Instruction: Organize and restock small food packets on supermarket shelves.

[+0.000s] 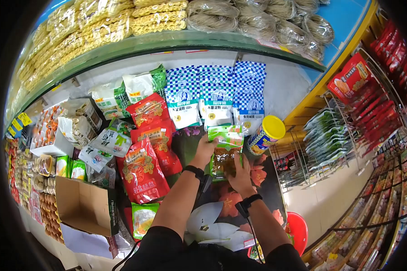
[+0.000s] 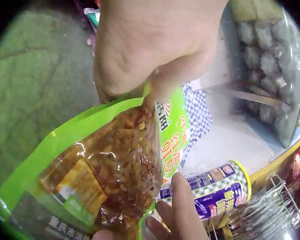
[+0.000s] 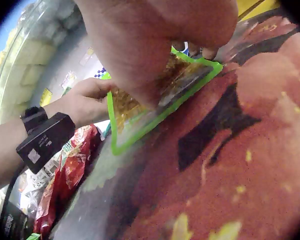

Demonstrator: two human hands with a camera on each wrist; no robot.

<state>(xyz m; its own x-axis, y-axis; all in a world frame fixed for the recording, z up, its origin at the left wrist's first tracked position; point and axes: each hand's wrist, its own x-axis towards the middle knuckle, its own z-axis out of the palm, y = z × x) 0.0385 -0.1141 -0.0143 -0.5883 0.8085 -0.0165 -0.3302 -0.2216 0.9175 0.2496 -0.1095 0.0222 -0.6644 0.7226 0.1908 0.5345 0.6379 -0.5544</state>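
Note:
A clear packet of brown pickled-looking food with a bright green border stands over the dark flower-patterned tabletop. My left hand pinches its left edge; the left wrist view shows the film creased under the thumb and fingers. At the lower right side, my right hand holds the packet, its fingers round the far side and the thumb on the near face. In the right wrist view, the packet's lower green edge is close over the tabletop.
Right of the packet is a yellow-lidded can. Blue-checked starch bags line the back. Red packets lie left, beyond them an open cardboard box. Noodles fill the shelf above; a red bucket stands at lower right.

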